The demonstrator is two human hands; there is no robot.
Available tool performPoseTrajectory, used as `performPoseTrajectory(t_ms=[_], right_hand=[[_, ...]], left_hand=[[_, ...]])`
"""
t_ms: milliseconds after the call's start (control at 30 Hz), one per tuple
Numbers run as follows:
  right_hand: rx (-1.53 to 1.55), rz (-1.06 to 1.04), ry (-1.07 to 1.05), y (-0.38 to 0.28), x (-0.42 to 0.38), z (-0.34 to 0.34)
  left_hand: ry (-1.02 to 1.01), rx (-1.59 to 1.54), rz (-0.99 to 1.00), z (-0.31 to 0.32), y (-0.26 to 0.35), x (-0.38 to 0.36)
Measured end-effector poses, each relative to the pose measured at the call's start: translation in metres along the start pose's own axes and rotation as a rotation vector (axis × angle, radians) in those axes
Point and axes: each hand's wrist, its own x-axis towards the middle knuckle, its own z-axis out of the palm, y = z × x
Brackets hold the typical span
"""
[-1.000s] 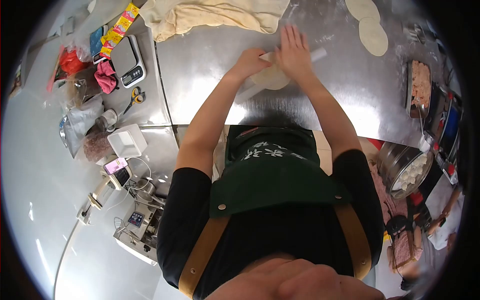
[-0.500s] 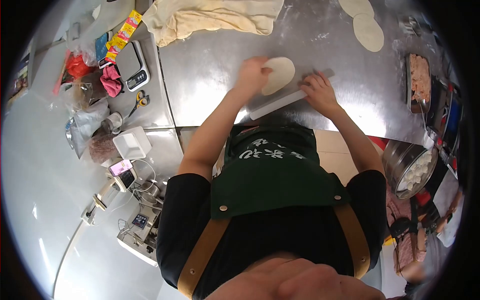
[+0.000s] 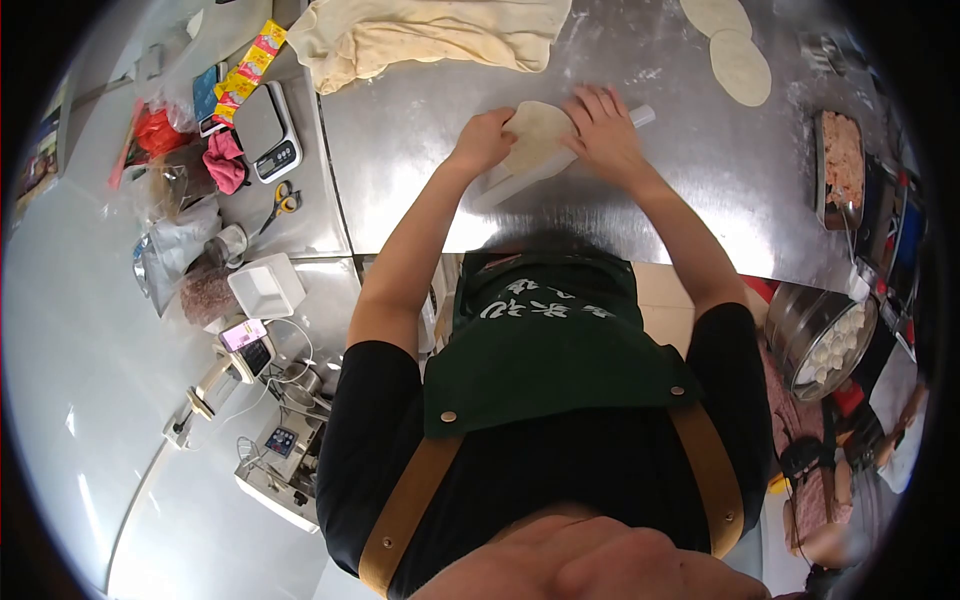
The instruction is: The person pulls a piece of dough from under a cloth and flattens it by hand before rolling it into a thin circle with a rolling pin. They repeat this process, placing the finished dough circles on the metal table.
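A thin round dough wrapper (image 3: 538, 130) lies on the steel table between my hands. My left hand (image 3: 485, 142) pinches its left edge between thumb and fingers. Fingers stretched out, my right hand (image 3: 606, 132) rests flat over a white rolling pin (image 3: 643, 117) and overlaps the wrapper's right edge. The pin runs aslant, its right end showing past my fingers and its blurred left part along the near side of the wrapper. Two finished-looking flat wrappers (image 3: 741, 68) overlap at the far right. A cloth-covered mass or folded dough sheet (image 3: 430, 45) lies at the far edge.
To the right stand a metal tray of pinkish filling (image 3: 841, 160) and a round steamer (image 3: 790, 345) with white dumplings. On the left are a digital scale (image 3: 272, 140), scissors (image 3: 282, 203), a pink cloth (image 3: 224, 163) and a white plastic tub (image 3: 268, 287).
The wrapper has come down to the table over the pin's area. My right hand has moved up and left with the pin, its fingers now flatter; my left hand still holds the wrapper's edge.
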Motion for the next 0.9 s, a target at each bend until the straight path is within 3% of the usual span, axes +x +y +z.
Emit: performPoseTrajectory(t_ms=[100, 200, 300, 400, 500, 600, 700, 900], right_hand=[[-0.097, 0.124, 0.083, -0.011, -0.015, 0.016], [-0.119, 0.165, 0.011, -0.006, -0.025, 0.029], [-0.169, 0.212, -0.014, -0.009, 0.032, 0.027], [-0.197, 0.212, 0.027, -0.007, 0.031, 0.036], [-0.069, 0.13, 0.014, -0.005, -0.033, 0.025], [-0.063, 0.064, -0.116, -0.005, -0.087, 0.0], [-0.014, 0.007, -0.178, -0.005, -0.116, -0.012], [0.106, 0.15, -0.055, -0.019, -0.152, -0.043]], left_hand=[[0.078, -0.282, -0.017, 0.01, -0.003, 0.001], [0.065, -0.54, -0.059, 0.021, -0.01, 0.011], [0.029, -0.693, -0.161, 0.016, -0.001, 0.024], [-0.078, -0.527, -0.202, 0.012, -0.003, 0.039], [-0.174, -0.062, 0.042, 0.003, 0.008, 0.043], [-0.007, 0.32, 0.139, 0.004, 0.031, 0.023], [-0.033, 0.52, 0.119, 0.007, 0.061, -0.002], [-0.092, 0.409, 0.286, -0.003, 0.112, -0.038]])
